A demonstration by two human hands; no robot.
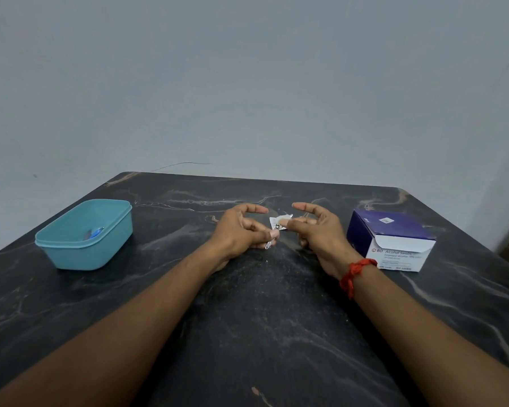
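Silvery metal, on the head view: I see a small metal piece (272,235) pinched in the left hand (241,230), its long axis running away from the wrist and leaning toward the right hand (318,230). That hand pinches a white swab (282,221) against the piece's far end. My next wipe runs along that axis.

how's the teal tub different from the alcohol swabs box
The teal tub is rounded plastic in one plain colour; the alcohol swabs box is square-edged, purple and white with print. The tub is open-topped, showing something blue inside; the box hides its contents. Both rest on the dark table.
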